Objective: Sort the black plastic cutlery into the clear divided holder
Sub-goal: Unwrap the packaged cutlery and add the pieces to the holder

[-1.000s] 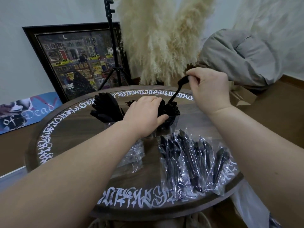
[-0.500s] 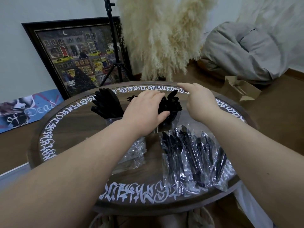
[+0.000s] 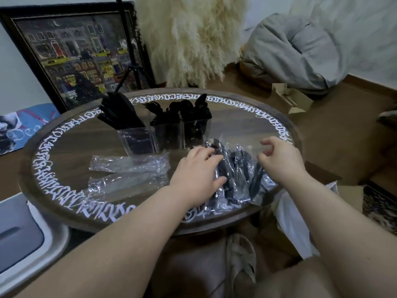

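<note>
On the desk's [image 3: 71, 147] near right edge we reach for the wrapped black cutlery [image 3: 234, 168]; left hand [image 3: 198, 168] rests flat on it, right hand [image 3: 279, 160] hovers with loosely curled, empty fingers; next, we judge, unwrap a piece for the clear divided holder [image 3: 163, 134] behind.

The table [image 3: 240, 117] looks like dark wood under a glossy top that reflects light, with matt white lettering round its rim. The holder [image 3: 167, 136] beyond the fingers is clear, smooth plastic; the cutlery [image 3: 120, 112] standing in it is black plastic with a dull sheen. Under the fingers lie wrapped pieces [image 3: 234, 175] in thin, crinkled, shiny film. Left of them, empty wrappers [image 3: 129, 168] show the same glossy, wrinkled film.
</note>
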{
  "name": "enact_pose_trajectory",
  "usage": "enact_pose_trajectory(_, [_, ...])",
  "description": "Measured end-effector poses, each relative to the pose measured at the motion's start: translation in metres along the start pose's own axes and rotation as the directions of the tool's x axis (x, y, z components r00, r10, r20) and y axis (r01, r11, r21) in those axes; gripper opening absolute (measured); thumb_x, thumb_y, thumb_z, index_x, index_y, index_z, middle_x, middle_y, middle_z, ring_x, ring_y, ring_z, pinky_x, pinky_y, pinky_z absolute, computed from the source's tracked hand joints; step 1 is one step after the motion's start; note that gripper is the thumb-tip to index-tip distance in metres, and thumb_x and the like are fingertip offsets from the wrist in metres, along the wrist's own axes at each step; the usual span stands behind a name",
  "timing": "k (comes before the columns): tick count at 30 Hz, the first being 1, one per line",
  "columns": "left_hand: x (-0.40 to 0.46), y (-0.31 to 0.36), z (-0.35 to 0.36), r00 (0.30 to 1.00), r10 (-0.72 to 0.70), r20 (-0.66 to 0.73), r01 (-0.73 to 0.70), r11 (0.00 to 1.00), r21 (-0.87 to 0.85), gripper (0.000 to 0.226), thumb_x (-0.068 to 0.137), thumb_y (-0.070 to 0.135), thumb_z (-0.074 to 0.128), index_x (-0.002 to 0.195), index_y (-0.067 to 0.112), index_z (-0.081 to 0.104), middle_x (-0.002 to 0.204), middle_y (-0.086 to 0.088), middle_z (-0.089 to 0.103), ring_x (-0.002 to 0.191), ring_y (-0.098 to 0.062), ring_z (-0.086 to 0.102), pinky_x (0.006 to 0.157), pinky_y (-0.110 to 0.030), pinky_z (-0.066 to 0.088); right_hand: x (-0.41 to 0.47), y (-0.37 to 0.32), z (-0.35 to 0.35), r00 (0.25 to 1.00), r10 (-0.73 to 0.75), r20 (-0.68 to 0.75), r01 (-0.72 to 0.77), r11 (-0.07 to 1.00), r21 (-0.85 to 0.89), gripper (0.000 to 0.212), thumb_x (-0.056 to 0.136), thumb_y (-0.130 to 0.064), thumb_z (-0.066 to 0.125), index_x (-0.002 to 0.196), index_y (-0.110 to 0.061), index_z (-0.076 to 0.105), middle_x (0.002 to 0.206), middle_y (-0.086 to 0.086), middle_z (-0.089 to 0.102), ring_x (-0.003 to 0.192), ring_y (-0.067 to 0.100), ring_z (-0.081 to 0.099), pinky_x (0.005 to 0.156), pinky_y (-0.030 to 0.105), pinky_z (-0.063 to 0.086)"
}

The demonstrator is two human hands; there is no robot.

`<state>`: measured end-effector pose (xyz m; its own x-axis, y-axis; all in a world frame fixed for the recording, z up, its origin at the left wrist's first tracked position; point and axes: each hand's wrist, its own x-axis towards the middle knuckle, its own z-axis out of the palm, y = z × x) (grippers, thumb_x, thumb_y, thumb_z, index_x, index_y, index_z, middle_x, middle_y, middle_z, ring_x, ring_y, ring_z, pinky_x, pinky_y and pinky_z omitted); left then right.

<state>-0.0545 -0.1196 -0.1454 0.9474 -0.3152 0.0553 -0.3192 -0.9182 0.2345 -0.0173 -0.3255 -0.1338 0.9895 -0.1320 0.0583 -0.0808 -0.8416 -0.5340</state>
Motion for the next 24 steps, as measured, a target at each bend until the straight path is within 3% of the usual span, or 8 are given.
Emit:
enact_pose_trajectory(4, [0.003, 0.002, 0.014, 0.991, -0.042, 0.127, 0.039, 0.999, 0.027, 0.062, 0.091, 0.054, 0.05, 0.146, 0.032, 0.032, 0.157, 0.001, 0.018, 0.145, -0.023, 0.005, 0.114, -0.05, 0.025, 0.001, 0.024, -0.003, 0.994, 0.102, 0.038, -0.096, 0.986, -0.134, 0.018, 0.086, -0.033, 0.062, 0.089, -0.015, 0.062, 0.087, 0.005, 0.067, 0.089, 0.029, 0.062, 0.073, 0.033, 0.048])
enact_pose_trajectory(7, [0.005, 0.004, 0.019, 0.979, -0.058, 0.195, 0.057, 0.998, 0.006, 0.065, 0.09, 0.053, 0.053, 0.146, 0.032, 0.03, 0.158, 0.002, 0.013, 0.146, -0.025, 0.002, 0.115, -0.051, 0.024, 0.001, 0.025, 0.001, 0.973, 0.15, 0.175, -0.09, 0.947, -0.307, 0.037, 0.087, -0.045, 0.057, 0.074, -0.011, 0.059, 0.077, 0.008, 0.059, 0.081, 0.03, 0.058, 0.063, 0.03, 0.042])
enact_pose_trajectory(10, [0.007, 0.008, 0.024, 0.981, -0.064, 0.183, 0.069, 0.997, -0.021, 0.066, 0.089, 0.052, 0.055, 0.147, 0.031, 0.03, 0.158, 0.003, 0.011, 0.146, -0.024, 0.002, 0.116, -0.045, 0.023, 0.001, 0.02, 0.01, 0.92, 0.258, 0.295, -0.138, 0.918, -0.373, 0.054, 0.085, -0.061, 0.052, 0.065, -0.012, 0.05, 0.07, 0.006, 0.054, 0.071, 0.027, 0.055, 0.055, 0.029, 0.04])
enact_pose_trajectory(15, [0.012, 0.013, 0.03, 0.985, -0.082, 0.153, 0.088, 0.996, -0.035, 0.066, 0.089, 0.052, 0.055, 0.147, 0.032, 0.03, 0.159, 0.003, 0.01, 0.146, -0.023, 0.003, 0.115, -0.041, 0.021, 0.001, 0.011, 0.011, 0.923, 0.254, 0.288, -0.151, 0.93, -0.336, 0.044, 0.085, -0.05, 0.059, 0.065, -0.011, 0.051, 0.071, 0.006, 0.056, 0.075, 0.028, 0.057, 0.062, 0.029, 0.044])
enact_pose_trajectory(18, [0.014, 0.015, 0.032, 0.984, -0.087, 0.153, 0.092, 0.995, -0.029, 0.065, 0.09, 0.052, 0.054, 0.147, 0.033, 0.029, 0.159, 0.002, 0.009, 0.146, -0.024, 0.003, 0.115, -0.041, 0.022, 0.002, 0.01, 0.012, 0.932, 0.24, 0.27, -0.169, 0.95, -0.261, 0.039, 0.087, -0.037, 0.057, 0.061, -0.01, 0.049, 0.064, 0.006, 0.054, 0.069, 0.027, 0.055, 0.056, 0.027, 0.039])
enact_pose_trajectory(21, [0.014, 0.016, 0.032, 0.985, -0.087, 0.148, 0.093, 0.995, -0.037, 0.064, 0.09, 0.053, 0.053, 0.146, 0.032, 0.029, 0.159, 0.003, 0.01, 0.146, -0.022, 0.003, 0.113, -0.043, 0.025, 0.004, 0.007, 0.01, 0.965, 0.204, 0.166, -0.178, 0.971, -0.159, 0.033, 0.088, -0.032, 0.051, 0.063, -0.01, 0.048, 0.063, 0.007, 0.054, 0.06, 0.023, 0.049, 0.049, 0.027, 0.031])
enact_pose_trajectory(24, [0.012, 0.015, 0.031, 0.991, -0.075, 0.113, 0.083, 0.995, -0.061, 0.062, 0.091, 0.051, 0.052, 0.146, 0.03, 0.031, 0.158, 0.002, 0.015, 0.145, -0.022, 0.007, 0.114, -0.043, 0.026, 0.003, 0.002, 0.008, 0.991, 0.129, 0.034, -0.129, 0.991, -0.018, 0.022, 0.088, -0.031, 0.051, 0.075, -0.014, 0.048, 0.071, 0.004, 0.054, 0.067, 0.025, 0.05, 0.054, 0.03, 0.031])
